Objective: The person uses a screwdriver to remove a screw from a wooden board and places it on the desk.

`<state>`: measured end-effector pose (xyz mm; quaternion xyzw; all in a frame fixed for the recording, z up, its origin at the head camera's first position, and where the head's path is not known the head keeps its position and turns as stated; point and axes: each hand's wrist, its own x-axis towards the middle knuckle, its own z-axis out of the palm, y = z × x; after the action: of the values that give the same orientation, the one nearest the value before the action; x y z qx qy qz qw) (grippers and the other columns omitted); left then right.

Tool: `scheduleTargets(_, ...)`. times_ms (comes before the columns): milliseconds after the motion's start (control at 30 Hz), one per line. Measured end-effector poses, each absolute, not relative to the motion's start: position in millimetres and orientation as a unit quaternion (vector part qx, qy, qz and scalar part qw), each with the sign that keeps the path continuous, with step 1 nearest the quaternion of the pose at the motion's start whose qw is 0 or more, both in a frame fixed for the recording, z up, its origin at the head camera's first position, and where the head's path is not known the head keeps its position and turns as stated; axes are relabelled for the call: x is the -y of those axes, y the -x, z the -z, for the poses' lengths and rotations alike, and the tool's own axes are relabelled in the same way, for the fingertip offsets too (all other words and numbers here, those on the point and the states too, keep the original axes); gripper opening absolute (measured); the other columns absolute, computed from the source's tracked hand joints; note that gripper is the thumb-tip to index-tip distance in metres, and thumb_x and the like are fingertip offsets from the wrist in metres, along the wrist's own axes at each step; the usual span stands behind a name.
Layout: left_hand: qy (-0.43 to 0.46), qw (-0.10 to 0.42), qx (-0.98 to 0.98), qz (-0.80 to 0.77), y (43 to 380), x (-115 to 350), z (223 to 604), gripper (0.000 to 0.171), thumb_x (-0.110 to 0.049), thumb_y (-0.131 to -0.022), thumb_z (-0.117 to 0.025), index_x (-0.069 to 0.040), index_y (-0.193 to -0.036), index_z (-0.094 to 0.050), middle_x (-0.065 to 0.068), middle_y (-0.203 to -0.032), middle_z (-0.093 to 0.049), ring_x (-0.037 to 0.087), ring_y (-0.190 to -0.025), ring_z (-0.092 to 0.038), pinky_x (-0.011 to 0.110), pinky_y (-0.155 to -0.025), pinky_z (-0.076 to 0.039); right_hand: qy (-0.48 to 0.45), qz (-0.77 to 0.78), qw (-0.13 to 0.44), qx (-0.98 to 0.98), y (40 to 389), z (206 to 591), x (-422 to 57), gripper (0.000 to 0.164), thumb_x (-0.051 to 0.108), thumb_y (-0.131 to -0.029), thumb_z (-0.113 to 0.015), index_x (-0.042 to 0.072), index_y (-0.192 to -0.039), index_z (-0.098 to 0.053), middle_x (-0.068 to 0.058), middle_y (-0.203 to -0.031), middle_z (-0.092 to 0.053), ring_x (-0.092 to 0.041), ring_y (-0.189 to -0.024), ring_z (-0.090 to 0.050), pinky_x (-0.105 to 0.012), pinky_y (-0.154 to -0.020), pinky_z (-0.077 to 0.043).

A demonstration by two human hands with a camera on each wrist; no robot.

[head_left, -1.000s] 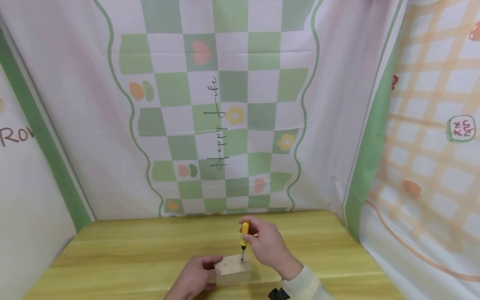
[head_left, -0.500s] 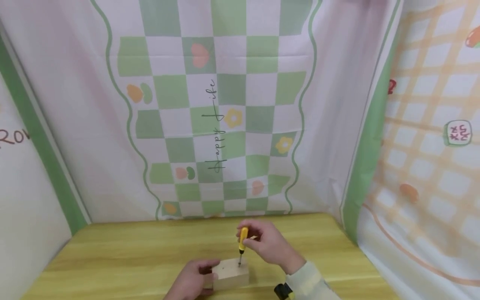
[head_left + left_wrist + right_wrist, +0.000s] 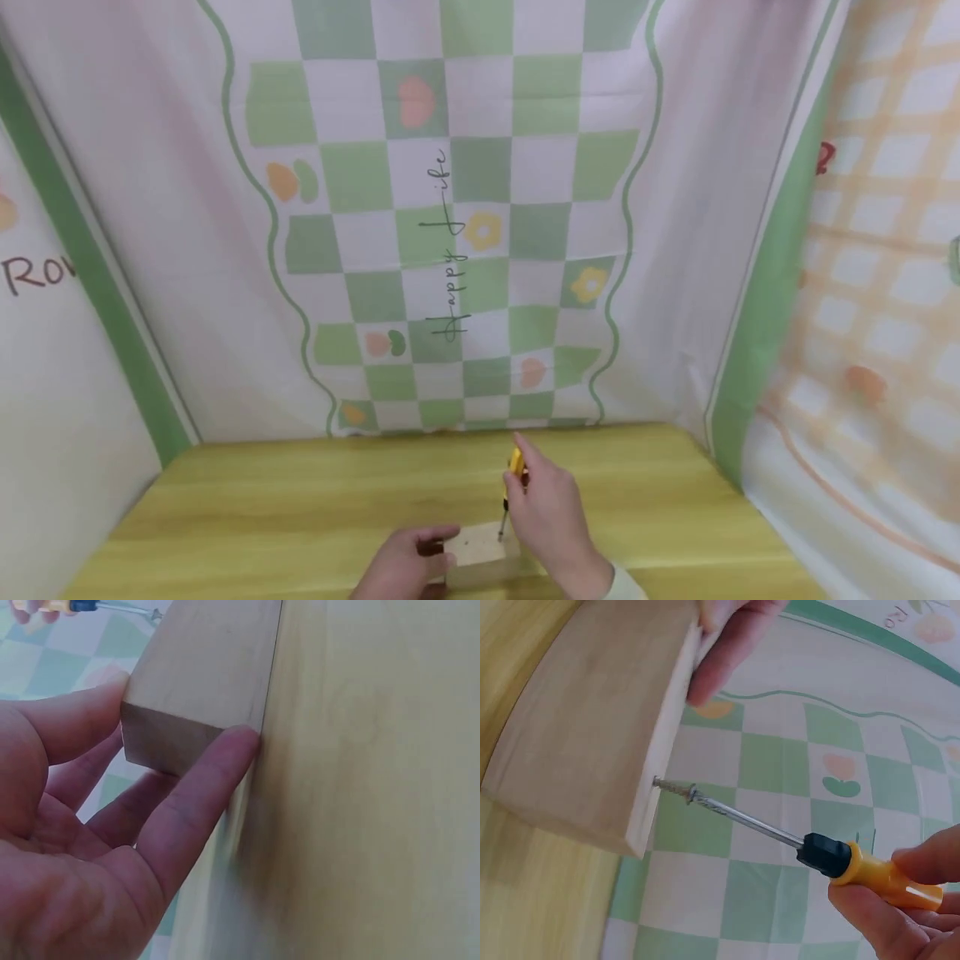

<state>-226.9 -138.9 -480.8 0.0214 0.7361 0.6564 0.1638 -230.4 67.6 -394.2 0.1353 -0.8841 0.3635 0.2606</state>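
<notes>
A pale wooden block [image 3: 483, 573] lies on the table near its front edge. My left hand [image 3: 402, 563] grips its left end, fingers and thumb on opposite sides, as the left wrist view shows with the block [image 3: 206, 664] close up. In my right hand [image 3: 553, 508] is a screwdriver [image 3: 881, 876] with a yellow handle and black collar, pinched between thumb and fingers. Its metal shaft slants down to a screw [image 3: 676, 790] whose tip is in the block's top face, most of the thread still showing. A small dark spot [image 3: 466, 543] marks the same face farther left.
The yellow wood-grain table [image 3: 300, 492] runs back to a hanging cloth [image 3: 487, 175] with green checks. A white panel [image 3: 60, 358] stands at the left, an orange-checked cloth [image 3: 870, 317] at the right.
My right hand has turned around the screwdriver handle, and its fingers now cover more of it. The left hand keeps its hold on the block. The head view has shifted slightly.
</notes>
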Motion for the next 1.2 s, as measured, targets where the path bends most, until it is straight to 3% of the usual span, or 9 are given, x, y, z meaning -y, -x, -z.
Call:
scheduleTargets(200, -0.016, 0.171, -0.744, -0.646, 228.0, 140.3, 476.6, 0.043, -0.005, -0.089, -0.072, -0.006, -0.131, -0.065, 0.010, -0.115, -0.063, 0.027, -0.099, -0.062, 0.045, -0.075, -0.059, -0.125, -0.346, 0.280, 0.886, 229.4, 390.9, -59.9, 0.043, -0.002, -0.087, -0.069, -0.006, -0.129, -0.060, -0.009, -0.085, -0.070, -0.001, -0.057, -0.055, -0.016, -0.051, -0.050)
scheduleTargets(433, -0.046, 0.167, -0.729, -0.662, 228.6, 143.3, 481.7, 0.042, 0.000, -0.088, -0.072, 0.000, -0.129, -0.064, 0.013, -0.116, -0.065, 0.028, -0.101, -0.063, 0.046, -0.074, -0.059, -0.133, -0.389, 0.270, 0.871, 227.8, 395.1, -62.0, 0.040, -0.006, -0.085, -0.066, -0.001, -0.124, -0.065, -0.008, -0.096, -0.073, -0.010, -0.071, -0.068, -0.014, -0.056, -0.052)
scheduleTargets(733, -0.051, 0.158, -0.730, -0.663, 230.8, 140.8, 481.3, 0.039, 0.002, -0.089, -0.070, 0.002, -0.128, -0.064, 0.012, -0.112, -0.066, 0.028, -0.097, -0.064, 0.045, -0.072, -0.060, -0.250, -0.461, 0.195, 0.829, 240.9, 396.3, -79.5, 0.037, -0.008, -0.087, -0.067, 0.005, -0.121, -0.067, 0.001, -0.098, -0.071, -0.006, -0.069, -0.064, -0.024, -0.052, -0.055)
scheduleTargets(967, -0.034, 0.165, -0.722, -0.671, 229.8, 137.9, 479.6, 0.044, 0.004, -0.086, -0.070, 0.001, -0.129, -0.063, 0.014, -0.114, -0.065, 0.029, -0.096, -0.064, 0.044, -0.073, -0.060, -0.354, -0.518, 0.096, 0.773, 255.9, 403.5, -100.3, 0.039, -0.012, -0.090, -0.062, 0.012, -0.121, -0.065, -0.004, -0.106, -0.070, -0.020, -0.088, -0.071, -0.033, -0.067, -0.060)
scheduleTargets(1033, -0.034, 0.166, -0.720, -0.673, 229.4, 137.2, 480.3, 0.044, 0.004, -0.086, -0.070, 0.001, -0.130, -0.063, 0.014, -0.115, -0.065, 0.029, -0.095, -0.065, 0.044, -0.073, -0.060, -0.352, -0.523, 0.100, 0.770, 255.8, 405.9, -100.8, 0.039, -0.012, -0.090, -0.062, 0.013, -0.120, -0.066, -0.004, -0.105, -0.070, -0.020, -0.088, -0.071, -0.033, -0.070, -0.060)
scheduleTargets(1200, -0.036, 0.169, -0.717, -0.675, 227.1, 139.1, 481.3, 0.044, 0.001, -0.088, -0.070, 0.001, -0.130, -0.063, 0.012, -0.114, -0.065, 0.029, -0.096, -0.064, 0.045, -0.075, -0.059, -0.292, -0.465, 0.172, 0.817, 244.0, 404.0, -91.0, 0.041, -0.007, -0.088, -0.066, 0.014, -0.124, -0.067, -0.001, -0.106, -0.069, -0.014, -0.086, -0.068, -0.026, -0.070, -0.059)
